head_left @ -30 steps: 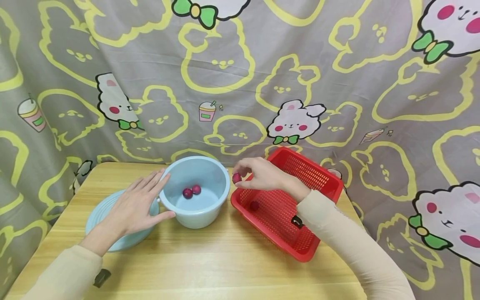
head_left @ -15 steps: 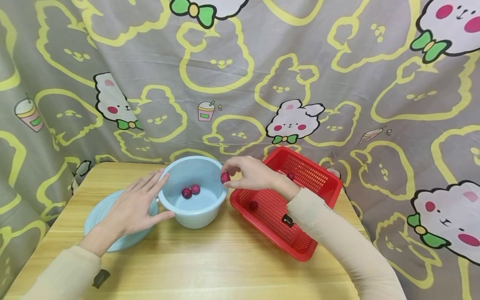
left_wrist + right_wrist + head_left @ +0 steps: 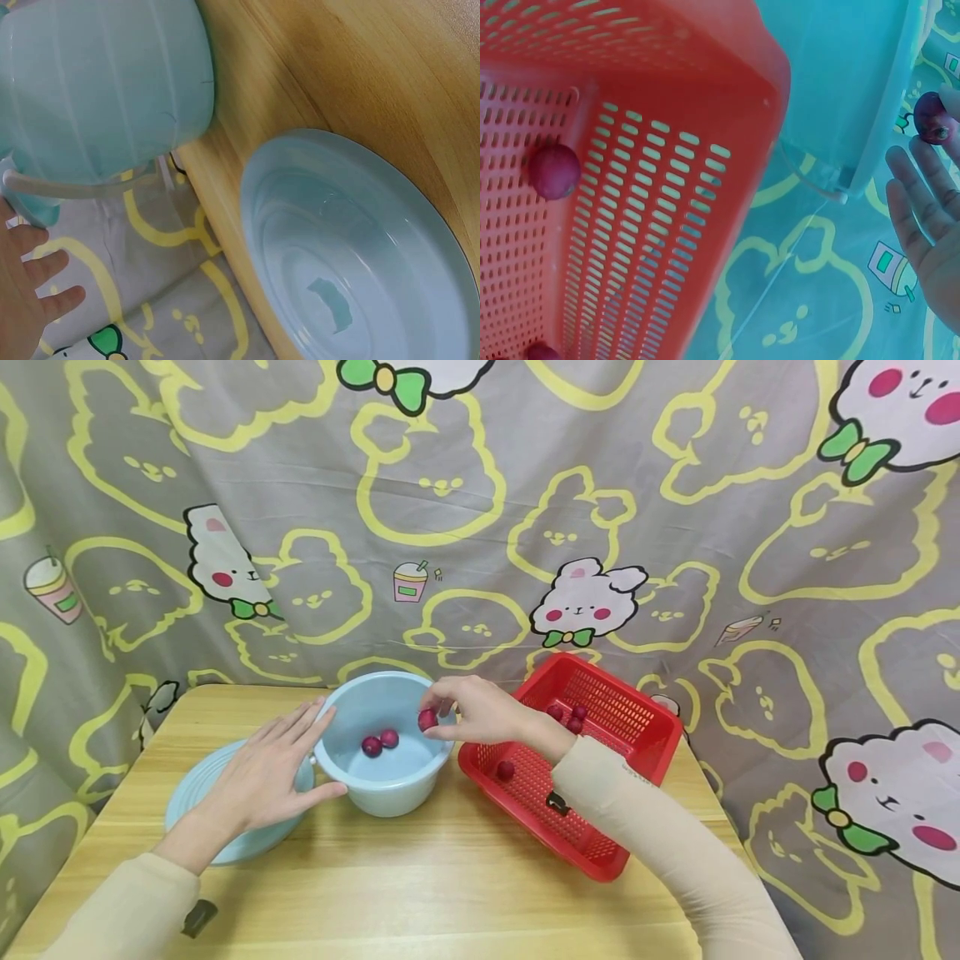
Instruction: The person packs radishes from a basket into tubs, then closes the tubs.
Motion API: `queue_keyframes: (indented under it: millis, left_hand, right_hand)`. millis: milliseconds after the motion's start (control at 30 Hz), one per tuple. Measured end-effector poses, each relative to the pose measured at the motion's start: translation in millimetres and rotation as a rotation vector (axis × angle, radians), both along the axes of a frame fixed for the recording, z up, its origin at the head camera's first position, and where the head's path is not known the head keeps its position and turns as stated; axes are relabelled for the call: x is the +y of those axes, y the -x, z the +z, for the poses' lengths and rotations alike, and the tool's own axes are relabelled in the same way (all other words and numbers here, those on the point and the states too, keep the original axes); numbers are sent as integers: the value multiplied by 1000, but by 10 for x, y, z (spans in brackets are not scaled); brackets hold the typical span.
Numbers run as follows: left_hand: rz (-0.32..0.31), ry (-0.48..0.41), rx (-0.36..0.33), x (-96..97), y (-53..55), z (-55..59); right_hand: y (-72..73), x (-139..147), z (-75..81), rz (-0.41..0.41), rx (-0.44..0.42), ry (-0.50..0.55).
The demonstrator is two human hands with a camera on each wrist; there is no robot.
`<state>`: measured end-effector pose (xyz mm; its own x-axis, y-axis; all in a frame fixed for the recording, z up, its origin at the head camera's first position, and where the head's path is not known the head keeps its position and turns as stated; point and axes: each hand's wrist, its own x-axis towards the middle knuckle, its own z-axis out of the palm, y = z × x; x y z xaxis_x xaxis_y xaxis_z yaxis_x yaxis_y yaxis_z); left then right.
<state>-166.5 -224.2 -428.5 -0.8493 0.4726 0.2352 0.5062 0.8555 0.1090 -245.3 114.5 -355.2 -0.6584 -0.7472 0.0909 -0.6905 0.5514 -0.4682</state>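
Observation:
A light-blue bucket point(image 3: 390, 793) stands on the table with two dark-red plums point(image 3: 371, 747) lying on its bottom. My left hand point(image 3: 273, 768) rests against the bucket's left rim, fingers straight and spread. Thumb and fingertips of my right hand point(image 3: 480, 714) pinch another plum point(image 3: 427, 720) over the bucket's right rim; in the right wrist view this plum point(image 3: 933, 118) sits at the right edge. To the right is a red perforated basket point(image 3: 551, 843) holding several plums point(image 3: 506, 770); my right forearm hides part of its inside.
A light-blue round lid point(image 3: 195, 793) lies left of the bucket, partly under my left hand and wrist. The wooden table point(image 3: 390, 893) ends at a patterned grey curtain point(image 3: 300, 485) behind. The bucket's pale handle point(image 3: 82, 187) hangs at its side in the left wrist view.
My right hand has moved left with the plum, from above the basket's edge to over the bucket's right rim. More plums in the basket now show. My left hand stays in place.

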Motion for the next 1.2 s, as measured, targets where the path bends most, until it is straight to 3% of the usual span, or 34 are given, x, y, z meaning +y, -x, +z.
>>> queue_keyframes:
  millis: [1200]
  left_hand:
    - [4, 6, -14, -3, 4, -3]
  right_hand:
    - [11, -385, -256, 73, -63, -87]
